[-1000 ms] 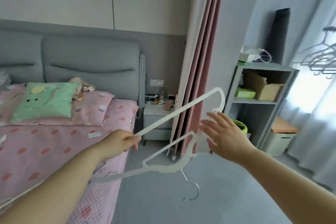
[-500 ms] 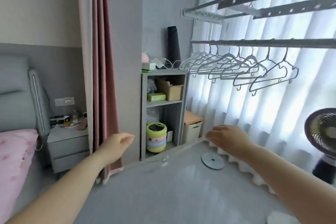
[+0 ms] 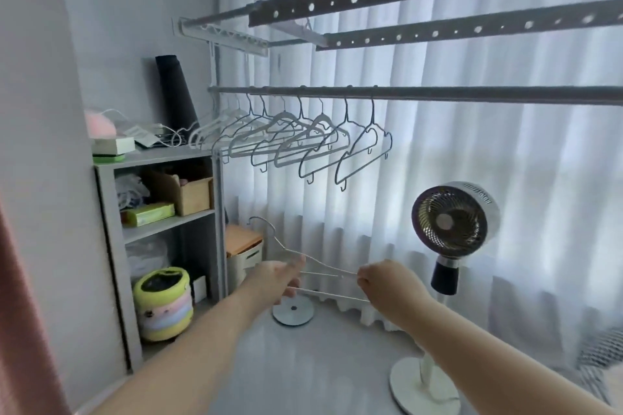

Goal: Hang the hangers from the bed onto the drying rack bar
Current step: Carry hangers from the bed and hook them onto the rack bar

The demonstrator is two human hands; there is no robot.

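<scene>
Drying rack bar — dull grey metal, smooth. Hung hangers — matt pale plastic with thin wire hooks. Curtain — sheer white cloth, pleated. Shelf unit — matt grey board. Box — plain brown cardboard.

I hold a thin white hanger low in front of me, lying nearly flat, its wire hook pointing up and to the left. It may be two hangers together; the blur hides that. Above, the dark drying rack bar runs level, with a row of grey and white hangers hooked on its left part, hanging close together.
</scene>
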